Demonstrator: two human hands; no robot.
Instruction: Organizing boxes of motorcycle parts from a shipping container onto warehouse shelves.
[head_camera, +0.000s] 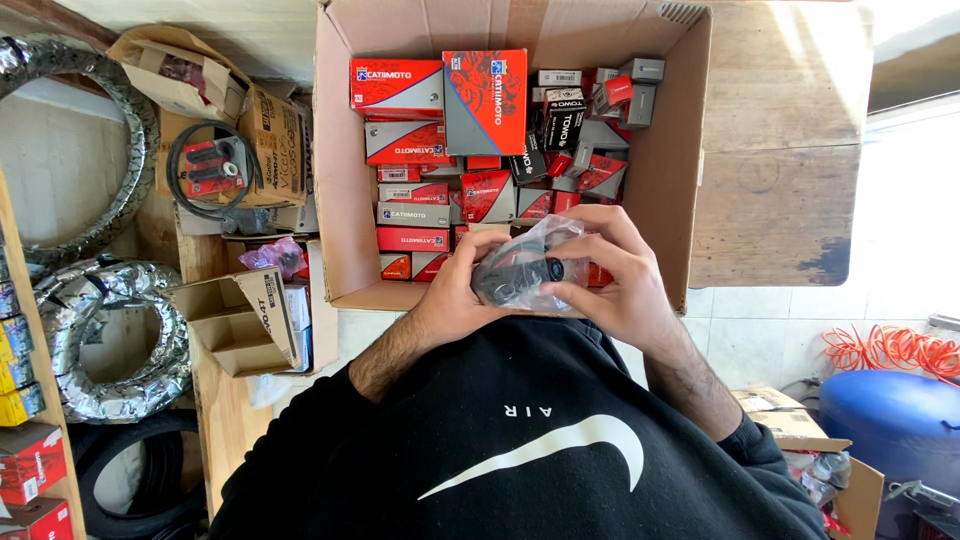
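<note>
A big open cardboard box (350, 200) takes up the middle of the view, its flaps folded outward and its inside packed with red and grey cartons (440, 110) of several sizes, the larger ones stacked toward the box's left wall and far edge, smaller red, grey and black ones jumbled toward its right wall. Left of the box, foil-wrapped tyres (110, 330) lean against each other, with a bare black tyre below them at the lower left. Between the tyres and the big box lie smaller open cardboard boxes (245, 315), one holding a coil of black rubber tube (205, 160). At the lower right stands a blue drum (890, 420) with a tangle of orange cord (890, 350) behind it. Over the near edge of the big box, the person in a black sweatshirt holds a dark part in a clear plastic bag (520, 265) with both hands. The left hand (455, 290) grips the bag from its left side, fingers curled around it. The right hand (615, 275) wraps over the top and right side, fingers bent and pressed onto the plastic, thumb under the bag.
</note>
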